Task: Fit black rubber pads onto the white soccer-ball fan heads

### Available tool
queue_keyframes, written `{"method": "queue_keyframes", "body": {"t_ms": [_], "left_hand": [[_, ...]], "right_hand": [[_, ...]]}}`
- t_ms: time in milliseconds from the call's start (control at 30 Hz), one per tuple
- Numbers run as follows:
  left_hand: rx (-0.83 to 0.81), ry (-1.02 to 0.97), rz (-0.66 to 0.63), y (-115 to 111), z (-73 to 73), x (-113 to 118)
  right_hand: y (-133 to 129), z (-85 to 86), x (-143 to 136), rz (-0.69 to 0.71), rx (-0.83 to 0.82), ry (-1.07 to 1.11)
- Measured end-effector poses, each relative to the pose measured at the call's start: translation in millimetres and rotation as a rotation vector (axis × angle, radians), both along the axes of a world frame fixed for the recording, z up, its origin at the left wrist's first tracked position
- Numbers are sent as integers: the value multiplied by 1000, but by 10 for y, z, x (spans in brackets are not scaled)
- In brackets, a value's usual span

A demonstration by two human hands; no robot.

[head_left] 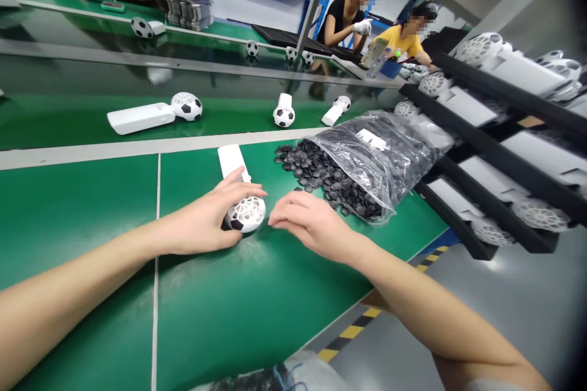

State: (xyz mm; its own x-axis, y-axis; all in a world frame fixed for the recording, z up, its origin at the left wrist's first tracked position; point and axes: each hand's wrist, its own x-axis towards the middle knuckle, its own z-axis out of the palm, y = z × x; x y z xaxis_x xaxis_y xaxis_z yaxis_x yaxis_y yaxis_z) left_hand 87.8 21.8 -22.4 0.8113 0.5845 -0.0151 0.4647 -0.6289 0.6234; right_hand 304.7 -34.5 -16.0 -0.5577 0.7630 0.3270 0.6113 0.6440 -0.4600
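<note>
On the green table lies a white handheld fan with a football-shaped lattice head (247,215), its flat handle pointing away from me. My left hand (213,217) is closed around the head, thumb on the near side and fingers over the far side. A few black patches show on the lattice; other cells are open. Just right of the head, my right hand (312,223) has its fingers pressed together in a pinch, apart from the fan. Whatever it holds, if anything, is hidden. Beyond it, small black pieces (316,165) spill from a clear plastic bag (389,140).
A conveyor belt (220,113) runs across behind the table, carrying several football-headed fans (187,107). On the right, a black rack (499,195) with white fans overhangs the table edge. Across the belt, a person (343,21) in gloves and a person in yellow (401,40) sit working.
</note>
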Motion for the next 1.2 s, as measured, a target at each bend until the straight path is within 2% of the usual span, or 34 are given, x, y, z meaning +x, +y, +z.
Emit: {"method": "queue_keyframes", "body": {"t_ms": [167,300,367,567,700,800,867,900,967,1067,1133,1200], "left_hand": [[-14,-49,32,-42,0,41],[-36,-95,35,-64,-11,82],[-38,-117,61,-79,-29,104],[11,-137,106,-115,-77,140],[40,-124,89,-101,-92,134],[58,-87,89,-66,-109,109],[66,-65,93,-43,-122,89],[65,-58,89,-33,-126,81],[57,-50,79,-20,-131,72],[36,-62,62,-26,-134,82],[33,-95,70,-50,-137,96],[22,-128,135,-82,-136,99]], "right_hand": [[76,9,-83,21,-3,-5],[120,48,-126,125,12,-12],[151,36,-147,155,-31,35],[205,-164,-204,-44,-260,315],[184,-271,-111,-138,-371,339],[220,-265,188,-339,-304,242],[271,-235,446,-533,-112,122],[299,-222,563,-577,-34,44],[353,-211,735,-513,43,-140],[404,-236,832,-334,54,-390],[414,-263,839,-301,73,-474],[404,-275,826,-307,104,-467]]}}
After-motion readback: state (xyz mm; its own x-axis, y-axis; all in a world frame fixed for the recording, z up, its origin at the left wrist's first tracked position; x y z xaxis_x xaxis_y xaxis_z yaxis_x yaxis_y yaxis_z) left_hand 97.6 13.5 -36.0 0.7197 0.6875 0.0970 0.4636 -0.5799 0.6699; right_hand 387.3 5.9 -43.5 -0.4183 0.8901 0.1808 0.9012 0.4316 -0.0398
